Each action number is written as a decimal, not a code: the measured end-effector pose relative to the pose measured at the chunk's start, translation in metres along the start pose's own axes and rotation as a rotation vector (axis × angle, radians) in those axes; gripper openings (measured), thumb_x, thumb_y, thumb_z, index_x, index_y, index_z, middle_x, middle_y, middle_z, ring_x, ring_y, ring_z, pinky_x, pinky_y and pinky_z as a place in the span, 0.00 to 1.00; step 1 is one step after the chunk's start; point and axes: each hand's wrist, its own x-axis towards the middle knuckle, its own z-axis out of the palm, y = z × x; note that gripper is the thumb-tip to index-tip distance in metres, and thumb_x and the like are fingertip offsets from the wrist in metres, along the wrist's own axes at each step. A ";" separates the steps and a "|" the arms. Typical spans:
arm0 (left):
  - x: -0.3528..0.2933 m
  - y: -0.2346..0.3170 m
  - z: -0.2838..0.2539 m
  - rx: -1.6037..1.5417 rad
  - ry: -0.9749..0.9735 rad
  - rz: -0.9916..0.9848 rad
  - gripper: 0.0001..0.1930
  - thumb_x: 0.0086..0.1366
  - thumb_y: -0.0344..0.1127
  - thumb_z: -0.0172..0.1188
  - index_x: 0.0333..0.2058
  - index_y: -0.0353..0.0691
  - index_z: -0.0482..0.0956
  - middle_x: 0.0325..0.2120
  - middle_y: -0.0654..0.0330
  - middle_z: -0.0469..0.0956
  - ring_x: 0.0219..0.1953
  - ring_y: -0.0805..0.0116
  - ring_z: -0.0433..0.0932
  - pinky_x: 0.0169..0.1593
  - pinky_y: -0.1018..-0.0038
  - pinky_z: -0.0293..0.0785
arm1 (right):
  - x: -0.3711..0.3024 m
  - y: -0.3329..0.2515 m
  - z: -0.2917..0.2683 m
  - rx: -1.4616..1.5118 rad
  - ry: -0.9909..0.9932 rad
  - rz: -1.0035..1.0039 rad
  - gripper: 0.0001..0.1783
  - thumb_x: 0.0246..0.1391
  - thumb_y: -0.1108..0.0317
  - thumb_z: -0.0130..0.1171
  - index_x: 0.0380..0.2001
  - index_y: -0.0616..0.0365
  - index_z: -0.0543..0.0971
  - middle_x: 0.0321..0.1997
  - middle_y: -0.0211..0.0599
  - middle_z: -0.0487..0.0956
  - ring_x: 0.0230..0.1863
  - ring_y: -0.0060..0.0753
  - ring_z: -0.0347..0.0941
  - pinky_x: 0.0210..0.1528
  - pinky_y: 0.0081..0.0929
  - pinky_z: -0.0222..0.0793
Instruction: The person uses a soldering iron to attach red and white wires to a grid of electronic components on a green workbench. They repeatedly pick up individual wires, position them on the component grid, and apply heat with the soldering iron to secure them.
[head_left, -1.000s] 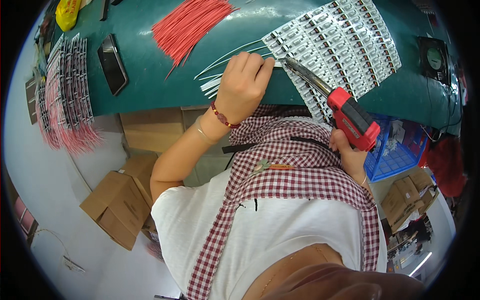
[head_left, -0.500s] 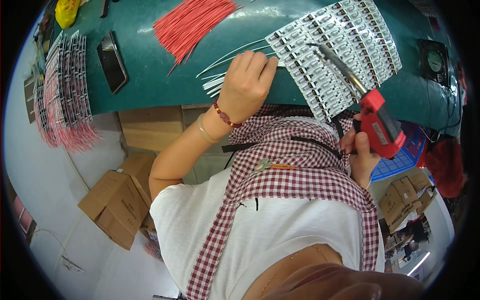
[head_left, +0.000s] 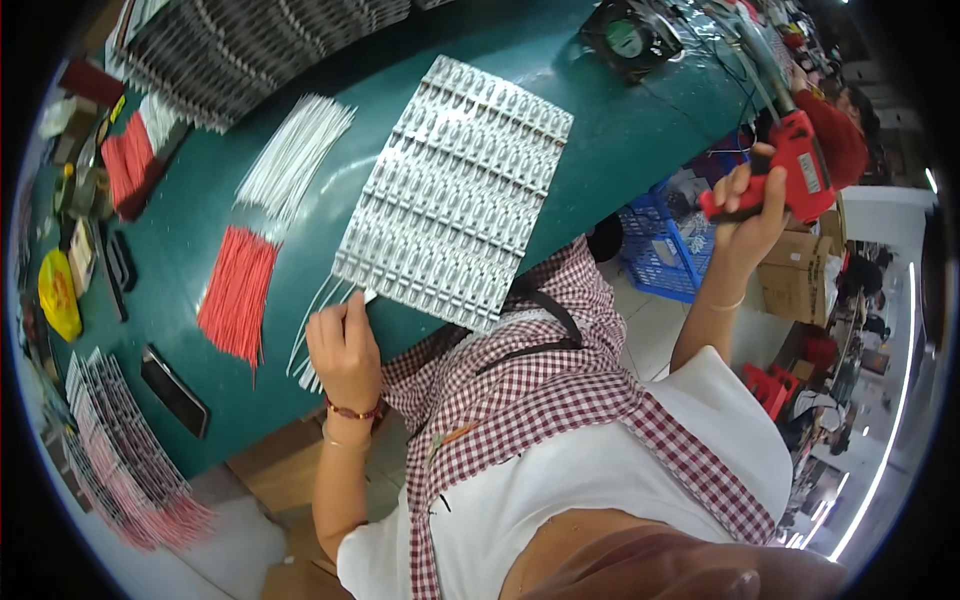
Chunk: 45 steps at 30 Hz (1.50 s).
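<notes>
My left hand [head_left: 343, 345] is closed around a small bunch of white wires [head_left: 311, 374], whose ends stick out on both sides of the fingers. It rests by the near left corner of a panel of small white circuit boards [head_left: 450, 190], set in rows on the green table. A few thin wires arch beside the hand to the panel's edge. Off to the right, past the table edge, my right hand [head_left: 750, 205] grips a red and black soldering gun [head_left: 803, 165]. Its metal barrel points up and away, apart from the panel; its tip is hard to make out.
Red wires [head_left: 238, 290] and white wires [head_left: 295, 155] lie left of the panel. A phone [head_left: 175, 390] and wired strips [head_left: 130, 450] are further left. Stacked panels [head_left: 260, 50] stand at the back, a black fan-like device [head_left: 628, 40] far right. A blue basket [head_left: 660, 245] stands below.
The view has turned toward the right. My right hand has carried the soldering gun away from the panel, out past the table's right side. My left hand stays by the panel corner with the white wires.
</notes>
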 end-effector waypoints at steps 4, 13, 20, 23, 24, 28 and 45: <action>-0.003 0.000 -0.003 0.041 0.008 -0.005 0.08 0.56 0.21 0.61 0.36 0.34 0.78 0.27 0.57 0.70 0.29 0.60 0.70 0.34 0.67 0.68 | 0.058 0.036 -0.019 -0.082 0.283 -0.046 0.14 0.58 0.62 0.57 0.38 0.63 0.73 0.16 0.32 0.68 0.13 0.22 0.62 0.16 0.21 0.62; -0.008 -0.002 -0.009 0.106 0.017 0.033 0.09 0.55 0.21 0.60 0.36 0.36 0.78 0.28 0.57 0.71 0.30 0.58 0.70 0.37 0.63 0.66 | 0.102 0.082 -0.076 -0.096 0.267 0.135 0.11 0.55 0.63 0.61 0.34 0.60 0.75 0.16 0.30 0.70 0.13 0.22 0.64 0.16 0.22 0.62; -0.040 -0.010 -0.065 0.200 0.101 -0.015 0.09 0.53 0.19 0.60 0.35 0.36 0.78 0.28 0.58 0.71 0.31 0.58 0.70 0.39 0.62 0.66 | 0.078 -0.012 -0.077 -0.043 0.198 0.055 0.19 0.60 0.57 0.55 0.45 0.63 0.72 0.22 0.33 0.73 0.17 0.19 0.67 0.24 0.20 0.71; -0.041 -0.004 -0.088 0.204 0.272 -0.093 0.10 0.52 0.16 0.58 0.34 0.35 0.79 0.28 0.58 0.71 0.30 0.59 0.70 0.36 0.66 0.66 | 0.059 -0.029 -0.070 -0.018 0.081 0.078 0.20 0.61 0.57 0.53 0.46 0.63 0.71 0.23 0.33 0.73 0.19 0.21 0.69 0.27 0.22 0.71; -0.039 0.003 -0.091 0.173 0.338 -0.154 0.11 0.52 0.15 0.57 0.33 0.34 0.80 0.28 0.58 0.71 0.29 0.59 0.70 0.34 0.68 0.66 | 0.051 -0.027 -0.068 0.026 0.030 0.099 0.21 0.62 0.54 0.51 0.46 0.63 0.71 0.23 0.35 0.74 0.21 0.23 0.70 0.29 0.23 0.71; -0.020 0.048 -0.086 -0.227 0.229 -0.373 0.10 0.51 0.15 0.56 0.33 0.32 0.80 0.27 0.56 0.71 0.29 0.64 0.71 0.31 0.72 0.67 | 0.011 -0.009 -0.037 0.140 -0.150 0.196 0.30 0.59 0.45 0.52 0.48 0.64 0.70 0.25 0.36 0.74 0.24 0.26 0.72 0.34 0.27 0.74; 0.079 0.219 0.021 -1.291 -0.553 0.443 0.06 0.56 0.31 0.65 0.33 0.42 0.84 0.55 0.47 0.65 0.51 0.53 0.70 0.53 0.68 0.68 | -0.080 0.011 -0.038 0.206 -0.546 0.231 0.37 0.56 0.49 0.59 0.61 0.61 0.63 0.57 0.41 0.71 0.58 0.32 0.66 0.58 0.31 0.65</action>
